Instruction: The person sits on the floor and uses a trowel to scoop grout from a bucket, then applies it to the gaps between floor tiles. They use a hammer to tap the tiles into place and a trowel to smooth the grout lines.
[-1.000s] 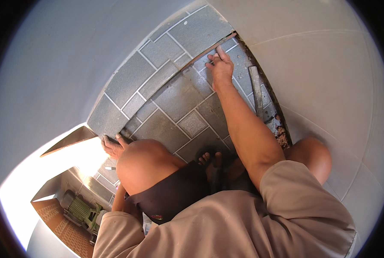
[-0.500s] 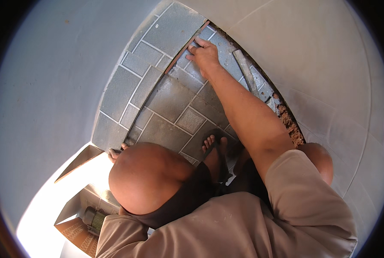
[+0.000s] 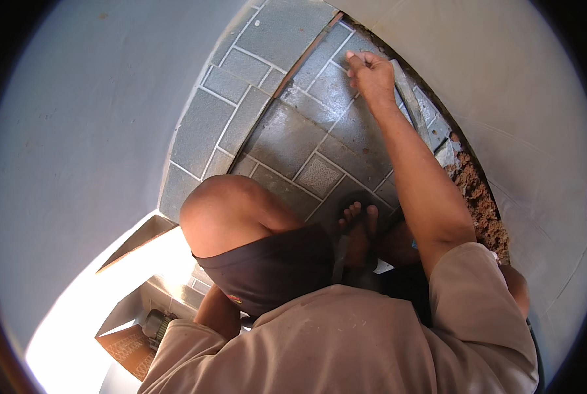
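- Over the grey tiles [image 3: 283, 134], at the left of the right hand [image 3: 375, 79], a hand could pass low, as far as the brown strip [image 3: 308, 52].
- Just at the right of this hand, the long grey bar [image 3: 411, 104] is an obstacle.
- The left knee [image 3: 231, 200] and a foot [image 3: 357, 220] block the near side.
- The pale wall [image 3: 96, 131] limits the left.

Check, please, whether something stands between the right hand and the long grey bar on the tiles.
Nothing visible does. The right hand is close beside the far end of the long grey bar, on its left; whether they touch, I cannot tell.
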Available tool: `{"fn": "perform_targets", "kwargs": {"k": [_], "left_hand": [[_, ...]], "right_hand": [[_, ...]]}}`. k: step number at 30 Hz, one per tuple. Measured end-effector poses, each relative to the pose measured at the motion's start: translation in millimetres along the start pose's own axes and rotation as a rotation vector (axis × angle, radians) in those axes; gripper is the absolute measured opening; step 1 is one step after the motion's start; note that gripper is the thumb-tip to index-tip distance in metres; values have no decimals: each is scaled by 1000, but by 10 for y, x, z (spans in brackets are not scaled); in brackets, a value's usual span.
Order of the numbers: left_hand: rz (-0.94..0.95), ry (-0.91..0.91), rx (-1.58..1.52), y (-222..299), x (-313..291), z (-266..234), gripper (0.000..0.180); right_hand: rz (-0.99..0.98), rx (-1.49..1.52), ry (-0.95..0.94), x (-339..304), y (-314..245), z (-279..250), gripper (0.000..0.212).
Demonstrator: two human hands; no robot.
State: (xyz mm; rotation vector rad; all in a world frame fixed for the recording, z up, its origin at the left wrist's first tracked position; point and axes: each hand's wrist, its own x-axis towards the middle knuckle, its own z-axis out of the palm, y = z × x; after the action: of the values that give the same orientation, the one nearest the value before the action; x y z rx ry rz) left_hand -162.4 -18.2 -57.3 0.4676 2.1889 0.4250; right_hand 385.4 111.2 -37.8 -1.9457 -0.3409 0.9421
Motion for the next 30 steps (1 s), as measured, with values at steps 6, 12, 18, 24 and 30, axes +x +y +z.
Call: {"fn": "perform_targets", "kwargs": {"k": [6,12,18,24,30], "left_hand": [[-32,-74,-25,35,188,117,50],[-35,-149,-33,81,273,179,48],[-29,-219,-29,194,334,120,47],[33,-237,-11,917,277,-286,46],[518,-593,-12,2989,70,-602,37]], "right_hand": [[-357,-623,633,-619,559,-601,28],[-14,-954,686,-1068,1239,-871,58],[-140,-1054,458,-1267,1508,-1294,63],[-104,-958,161,-1520,897,-1247,63],[-150,-410,97,-1567,873,-843,60]]}}
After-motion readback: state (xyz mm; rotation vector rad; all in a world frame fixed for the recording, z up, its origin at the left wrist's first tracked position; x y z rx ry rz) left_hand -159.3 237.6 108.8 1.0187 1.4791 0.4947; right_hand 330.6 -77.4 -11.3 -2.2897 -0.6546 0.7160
